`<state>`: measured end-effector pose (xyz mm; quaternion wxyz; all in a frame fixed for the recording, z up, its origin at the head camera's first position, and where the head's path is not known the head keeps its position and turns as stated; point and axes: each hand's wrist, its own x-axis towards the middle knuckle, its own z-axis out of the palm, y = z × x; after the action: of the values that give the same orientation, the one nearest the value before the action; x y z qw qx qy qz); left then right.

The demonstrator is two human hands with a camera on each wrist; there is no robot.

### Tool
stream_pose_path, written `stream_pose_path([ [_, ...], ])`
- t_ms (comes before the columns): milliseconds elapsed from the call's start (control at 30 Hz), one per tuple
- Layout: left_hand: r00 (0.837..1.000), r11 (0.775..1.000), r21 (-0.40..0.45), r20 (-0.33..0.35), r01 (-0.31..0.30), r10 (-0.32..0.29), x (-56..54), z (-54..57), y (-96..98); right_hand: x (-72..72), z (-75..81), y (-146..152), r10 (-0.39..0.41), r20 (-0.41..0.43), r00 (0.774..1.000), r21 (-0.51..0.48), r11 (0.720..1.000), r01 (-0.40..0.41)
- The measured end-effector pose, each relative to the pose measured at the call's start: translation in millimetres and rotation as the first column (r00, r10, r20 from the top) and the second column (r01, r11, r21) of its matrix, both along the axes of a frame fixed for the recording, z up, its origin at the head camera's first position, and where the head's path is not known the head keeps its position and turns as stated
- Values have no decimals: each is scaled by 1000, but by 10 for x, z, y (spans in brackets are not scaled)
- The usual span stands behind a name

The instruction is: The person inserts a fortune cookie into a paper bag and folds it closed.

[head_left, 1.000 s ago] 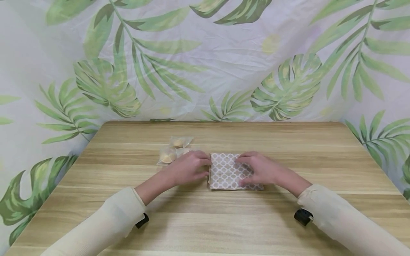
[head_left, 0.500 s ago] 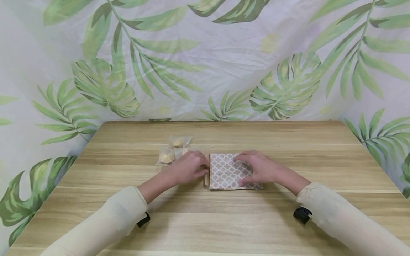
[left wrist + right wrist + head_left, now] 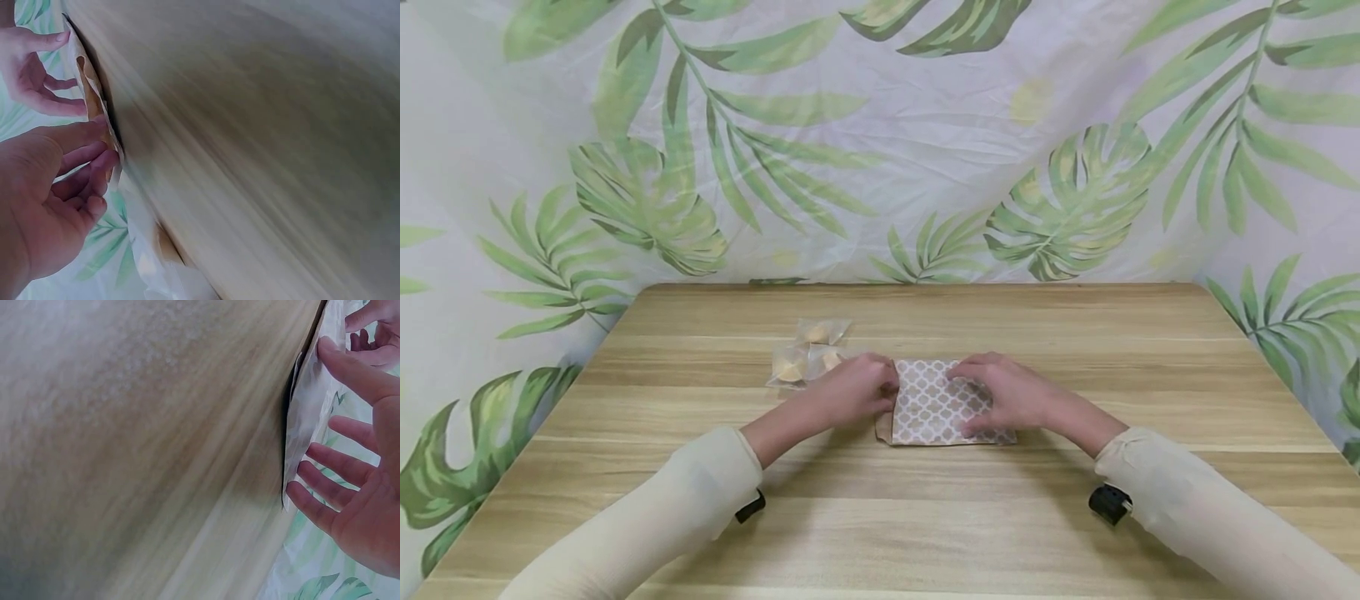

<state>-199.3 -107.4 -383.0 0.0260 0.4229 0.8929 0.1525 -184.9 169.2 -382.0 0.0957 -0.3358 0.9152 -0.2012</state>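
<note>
A flat paper bag [image 3: 922,404] with a white lattice print on brown lies mid-table. At its left end, a strip of plain brown paper [image 3: 884,430] shows beside the printed side. My left hand [image 3: 859,390] is at this end, its fingers curled in at the bag's mouth. In the left wrist view the left hand [image 3: 47,200] pinches the parted brown edge. My right hand [image 3: 1017,395] rests on the bag's right part, thumb and fingers spread. The right wrist view has its fingertips [image 3: 302,494] along the bag's surface.
Just behind my left hand lie 3 clear packets [image 3: 790,367], each holding a round tan piece like a cookie. The wood-grain table [image 3: 970,533] ends at a leaf-printed cloth [image 3: 820,200]. A black device [image 3: 1109,505] sits under the right sleeve.
My left hand has shifted slightly right, onto the bag's end, its fingers curling in at the mouth. A brown strip now shows at that end. My right hand has stayed in place.
</note>
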Motion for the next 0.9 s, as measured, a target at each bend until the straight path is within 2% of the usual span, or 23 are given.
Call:
stream_pose_path([
  [100,996,999,38,87,-24,20,-11,9,32,3,1,2,-6,3,1000,7,1000,6],
  [200,981,993,77,182,-88,73,-20,8,42,5,3,0,-8,4,1000,13,1000,7],
  [367,956,975,143,263,-169,127,-24,5,37,7,4,-1,-15,9,1000,19,1000,14],
  [500,925,952,186,341,-243,170,-7,4,42,1,-6,4,-10,8,1000,19,1000,9],
  [567,900,936,199,390,-290,195,6,2,51,0,-9,6,-6,4,1000,19,1000,6],
  [700,880,919,213,421,-332,220,19,-19,80,1,-9,8,-7,-1,1000,23,1000,7],
  [900,885,910,229,400,-346,236,42,-45,111,10,7,4,-23,15,1000,35,999,23],
])
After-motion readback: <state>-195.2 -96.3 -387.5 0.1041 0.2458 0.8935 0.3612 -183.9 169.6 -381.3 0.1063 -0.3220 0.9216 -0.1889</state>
